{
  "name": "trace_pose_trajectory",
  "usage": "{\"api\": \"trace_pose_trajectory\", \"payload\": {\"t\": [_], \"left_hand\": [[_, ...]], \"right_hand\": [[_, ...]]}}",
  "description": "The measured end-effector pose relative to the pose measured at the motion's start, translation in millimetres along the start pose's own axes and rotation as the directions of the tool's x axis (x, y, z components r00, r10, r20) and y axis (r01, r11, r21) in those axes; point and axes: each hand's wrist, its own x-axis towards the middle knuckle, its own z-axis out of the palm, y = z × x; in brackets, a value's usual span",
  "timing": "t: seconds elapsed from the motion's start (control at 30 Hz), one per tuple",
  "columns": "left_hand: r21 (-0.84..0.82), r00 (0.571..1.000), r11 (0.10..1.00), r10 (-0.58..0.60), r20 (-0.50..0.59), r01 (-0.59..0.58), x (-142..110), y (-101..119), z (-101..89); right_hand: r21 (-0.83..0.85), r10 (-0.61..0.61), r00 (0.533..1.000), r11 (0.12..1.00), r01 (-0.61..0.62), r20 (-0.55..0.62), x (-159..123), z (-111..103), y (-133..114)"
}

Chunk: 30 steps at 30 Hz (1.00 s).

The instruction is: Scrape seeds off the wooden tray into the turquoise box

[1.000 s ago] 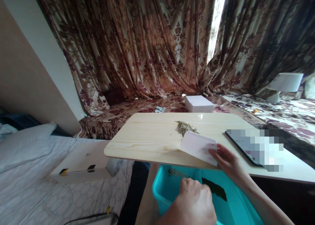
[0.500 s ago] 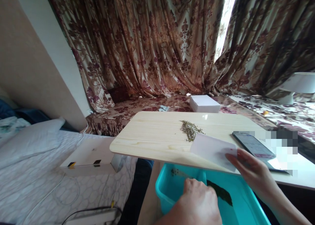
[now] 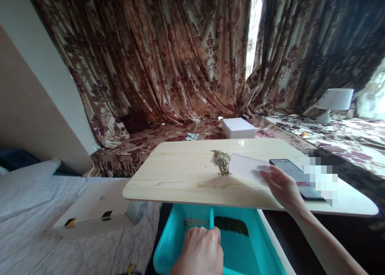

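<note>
In my right hand (image 3: 281,182) a thin white card (image 3: 248,167) is pinched at its right end. The card's left edge meets a small pile of dried greenish-brown bits (image 3: 221,161), like seeds or herbs, on the pale wooden tabletop (image 3: 168,166). Below the table's near edge, my left hand (image 3: 202,247) is closed at the divider of a teal plastic bin (image 3: 168,231); its fingertips are hidden. A dark green mass (image 3: 231,225) lies in the bin's right compartment, and a few small dark specks are in the left one.
Right of the card lies a phone or tablet (image 3: 288,172), partly blurred out. A white box (image 3: 239,128) stands behind the table, and a lamp (image 3: 335,100) stands far right. At left, a flat white box (image 3: 93,202) rests on the bed (image 3: 27,210).
My right hand has slid the card against the right side of the pile and turned it more upright. The camera view has swung right, and the bin shows more fully.
</note>
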Motion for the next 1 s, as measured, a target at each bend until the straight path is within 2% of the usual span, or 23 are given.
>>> {"api": "trace_pose_trajectory", "payload": {"t": [0.3,0.4,0.6,0.7,0.8,0.9,1.0], "left_hand": [[-0.01,1.0,1.0,0.0,-0.012,0.0,-1.9,0.8,-0.3],[-0.005,1.0,1.0,-0.006,-0.025,0.005,-1.1,-0.3,-0.2],[-0.02,0.999,0.999,-0.035,0.014,0.035,-2.3,2.4,-7.2],[-0.031,0.999,0.999,-0.032,0.009,0.032,-3.3,4.6,-10.0],[-0.045,1.0,0.999,-0.026,0.009,0.027,-3.7,5.6,-10.2],[-0.055,1.0,0.998,-0.021,0.011,0.021,-4.3,5.9,-10.0],[-0.053,1.0,0.998,-0.022,0.013,0.023,-4.8,6.0,-11.1]], "right_hand": [[0.06,0.015,0.999,0.998,-0.017,0.042,-5.5,1.3,-3.6],[0.075,0.014,1.0,0.997,-0.015,0.008,-6.4,2.1,-5.0],[0.086,0.008,1.0,0.996,-0.011,0.027,-9.8,-0.3,-5.7],[0.052,0.007,1.0,0.999,-0.007,0.008,-10.8,-8.3,3.0],[0.014,0.001,0.996,1.0,0.001,-0.084,-10.8,-18.7,18.2],[-0.021,-0.008,0.996,1.0,0.006,-0.084,-12.6,-25.2,29.8],[-0.038,-0.006,0.998,0.999,0.003,-0.069,-15.4,-24.7,30.9]]}}
